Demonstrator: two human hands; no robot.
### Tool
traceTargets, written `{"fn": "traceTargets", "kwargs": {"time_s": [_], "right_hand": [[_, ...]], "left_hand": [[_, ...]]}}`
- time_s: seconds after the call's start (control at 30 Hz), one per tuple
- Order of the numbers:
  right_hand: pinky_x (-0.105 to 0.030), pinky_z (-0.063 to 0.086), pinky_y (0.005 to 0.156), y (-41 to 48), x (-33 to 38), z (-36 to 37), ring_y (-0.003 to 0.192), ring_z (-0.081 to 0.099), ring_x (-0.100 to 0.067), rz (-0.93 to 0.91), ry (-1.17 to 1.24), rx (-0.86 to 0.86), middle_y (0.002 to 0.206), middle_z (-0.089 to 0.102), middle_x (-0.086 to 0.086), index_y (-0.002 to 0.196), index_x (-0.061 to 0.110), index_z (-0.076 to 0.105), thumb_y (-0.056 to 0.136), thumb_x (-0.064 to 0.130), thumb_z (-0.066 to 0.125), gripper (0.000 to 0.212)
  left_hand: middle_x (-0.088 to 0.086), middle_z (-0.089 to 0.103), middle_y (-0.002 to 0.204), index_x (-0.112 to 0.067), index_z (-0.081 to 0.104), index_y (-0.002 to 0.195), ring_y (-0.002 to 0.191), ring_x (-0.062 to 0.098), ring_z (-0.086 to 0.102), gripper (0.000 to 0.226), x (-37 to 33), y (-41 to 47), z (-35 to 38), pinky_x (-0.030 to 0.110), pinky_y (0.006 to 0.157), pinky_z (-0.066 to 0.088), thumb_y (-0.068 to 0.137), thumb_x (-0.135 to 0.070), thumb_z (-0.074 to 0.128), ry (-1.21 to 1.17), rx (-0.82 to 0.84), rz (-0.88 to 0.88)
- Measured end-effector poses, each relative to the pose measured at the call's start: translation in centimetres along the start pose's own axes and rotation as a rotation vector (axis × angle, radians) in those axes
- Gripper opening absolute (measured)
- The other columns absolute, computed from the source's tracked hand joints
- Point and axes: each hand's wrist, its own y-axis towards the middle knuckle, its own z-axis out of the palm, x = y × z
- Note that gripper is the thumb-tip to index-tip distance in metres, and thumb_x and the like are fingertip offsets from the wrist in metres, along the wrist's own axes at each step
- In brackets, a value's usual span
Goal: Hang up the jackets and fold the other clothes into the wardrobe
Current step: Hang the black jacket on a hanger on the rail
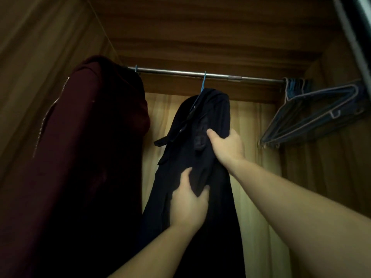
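— Item one, location?
— Dark jacket [210, 109], on a blue hanger [203, 83] hooked mid-rail [176, 72], straight ahead and above me. Long axis vertical, hanging down past my arms.
— Hands?
— Right hand [226, 145], the higher one: thumb in front, fingers round the jacket's right edge. Left hand [187, 199], lower: gripping a fold at the front. Right is nearer the hanger.
— Neighbours?
— Maroon jacket [90, 137] to the left, near; empty hangers [313, 115] bunched far right, well apart.
— Next, by your reckoning?
— Smooth it downward along its length, then let go.
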Motion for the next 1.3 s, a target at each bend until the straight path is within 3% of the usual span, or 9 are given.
{"fn": "traceTargets", "kwargs": {"time_s": [0.17,0.37,0.6,0.7,0.8,1.0,1.07,1.17,1.3], "right_hand": [[-0.015,0.039,0.060,-8.5,-2.7,-0.7,0.074,0.054,0.005,0.090,0.024,0.068,0.085,0.058,0.021,0.100,0.030,0.055,0.086,0.047,0.065,0.024],[-0.011,0.043,0.064,-17.7,-4.7,-1.8,0.080,0.059,0.005,0.198,-0.024,0.088,0.091,0.063,0.019,0.101,0.031,0.056,0.083,0.039,0.072,0.026],[-0.025,0.053,0.077,-23.2,-3.5,-2.5,0.090,0.064,-0.015,0.281,-0.253,0.121,0.100,0.068,0.002,0.110,0.013,0.064,0.089,0.027,0.068,0.025],[-0.017,0.046,0.065,-24.7,-2.1,-3.1,0.085,0.059,-0.012,0.388,-0.315,0.181,0.098,0.064,0.005,0.111,0.018,0.061,0.086,0.032,0.071,0.030],[-0.024,0.047,0.075,-27.7,-2.2,-3.9,0.091,0.059,-0.016,0.516,-0.367,0.276,0.110,0.065,0.002,0.123,0.016,0.059,0.087,0.036,0.069,0.042],[-0.029,0.053,0.082,-32.1,-2.6,-6.5,0.096,0.064,-0.019,0.541,-0.328,0.290,0.116,0.066,-0.002,0.128,0.017,0.053,0.090,0.031,0.064,0.043],[-0.027,0.051,0.079,-33.2,-2.5,-8.2,0.094,0.063,-0.017,0.524,-0.327,0.256,0.115,0.065,-0.001,0.130,0.016,0.052,0.091,0.033,0.062,0.044],[-0.025,0.046,0.087,-35.1,-2.9,-12.6,0.110,0.058,-0.018,0.448,-0.354,0.205,0.124,0.058,-0.001,0.138,0.015,0.047,0.093,0.030,0.060,0.048],[-0.025,0.043,0.098,-37.7,-4.3,-20.7,0.121,0.054,-0.019,0.335,-0.478,0.164,0.131,0.056,-0.006,0.138,0.010,0.049,0.093,0.018,0.057,0.047]], "left_hand": [[-0.017,0.051,0.120,-0.032,0.026,0.149,0.100,0.001,0.050,0.087,0.5,-3.2,-1.4,0.017,0.080,0.041,0.079,-0.044,0.075,-0.048,0.074,-0.070],[-0.019,0.053,0.115,-0.029,0.019,0.151,0.101,0.000,0.055,0.102,3.0,-9.2,-4.8,0.012,0.081,0.043,0.072,-0.035,0.083,-0.067,0.324,-0.145],[-0.005,0.062,0.113,-0.025,0.045,0.133,0.106,0.016,0.062,0.056,3.5,-12.8,-8.8,0.021,0.086,0.046,0.085,-0.010,0.070,0.060,0.376,-0.131],[0.002,0.060,0.119,-0.028,0.034,0.141,0.102,0.020,0.060,0.075,3.3,-13.7,-9.8,0.029,0.085,0.050,0.079,-0.012,0.074,0.136,0.492,-0.229],[0.006,0.055,0.128,-0.028,0.017,0.151,0.107,0.023,0.056,0.097,4.1,-16.0,-10.9,0.034,0.093,0.050,0.077,-0.015,0.078,0.248,0.623,-0.328],[0.009,0.041,0.146,-0.024,0.002,0.156,0.128,0.025,0.047,0.106,3.6,-19.7,-10.9,0.030,0.098,0.042,0.080,-0.013,0.075,0.183,0.453,-0.311],[0.010,0.027,0.156,-0.025,0.004,0.156,0.138,0.026,0.036,0.100,2.3,-21.2,-9.9,0.035,0.109,0.034,0.083,-0.014,0.071,0.203,0.369,-0.232],[0.005,0.006,0.163,-0.026,0.004,0.156,0.149,0.023,0.011,0.093,-0.5,-24.5,-7.9,0.041,0.121,0.016,0.086,-0.016,0.065,0.356,0.304,-0.099],[0.003,0.007,0.164,-0.027,0.012,0.155,0.150,0.018,0.001,0.087,-3.9,-29.9,-3.9,0.042,0.122,-0.002,0.084,-0.012,0.059,0.380,0.262,0.178]]}}
